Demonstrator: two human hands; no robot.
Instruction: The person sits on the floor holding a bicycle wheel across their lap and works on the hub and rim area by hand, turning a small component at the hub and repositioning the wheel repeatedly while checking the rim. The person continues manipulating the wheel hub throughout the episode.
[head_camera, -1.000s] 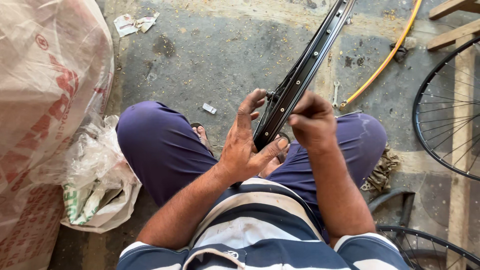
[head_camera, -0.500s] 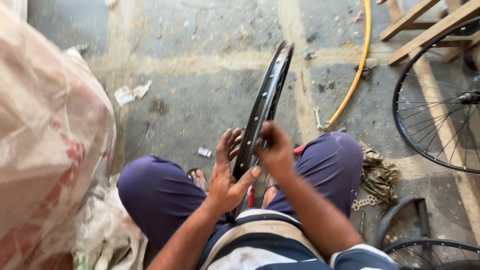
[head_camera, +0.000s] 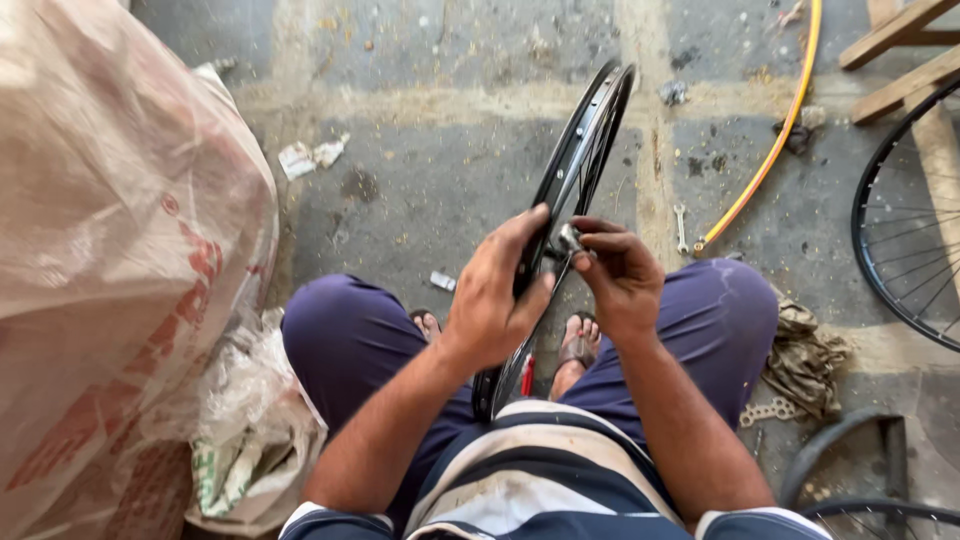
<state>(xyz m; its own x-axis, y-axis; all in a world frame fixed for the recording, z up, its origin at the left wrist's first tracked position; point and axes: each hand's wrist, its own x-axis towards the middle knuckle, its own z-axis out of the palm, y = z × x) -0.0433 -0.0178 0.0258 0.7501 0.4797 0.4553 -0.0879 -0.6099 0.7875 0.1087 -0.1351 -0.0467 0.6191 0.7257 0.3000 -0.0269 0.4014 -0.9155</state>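
A black bicycle wheel rim (head_camera: 580, 165) is held upright on edge at the centre of the frame, running from between the knees up towards the upper middle. The left hand (head_camera: 495, 300) is wrapped around the rim's near side, thumb on one face and fingers curled over the other — a closed grip on the rim. The right hand (head_camera: 622, 275) is set just beside it, its fingertips (head_camera: 590, 240) pinched together on a small silvery metal part (head_camera: 568, 238) at the rim's inner edge; whether that part is fixed to the rim cannot be told. The lower end of the rim is hidden behind the forearms and a striped shirt (head_camera: 540, 480).

Purple trousers (head_camera: 345, 340) are seen on both bent knees, and sandalled feet (head_camera: 580, 345) rest on the stained concrete floor (head_camera: 430, 190) beneath the rim. A large pale sack with red print (head_camera: 110, 240) fills the left side of the frame, with a crumpled plastic bag (head_camera: 250, 420) at its foot. A yellow hose (head_camera: 770, 140) crosses the upper right, and a small spanner (head_camera: 681, 225) lies near its end. A spoked wheel (head_camera: 905, 220) is seen at the right edge, wooden slats (head_camera: 900, 45) above it, and a dirty rag (head_camera: 805, 355) beside the right knee — a short piece of chain (head_camera: 765, 412) lies just below it.
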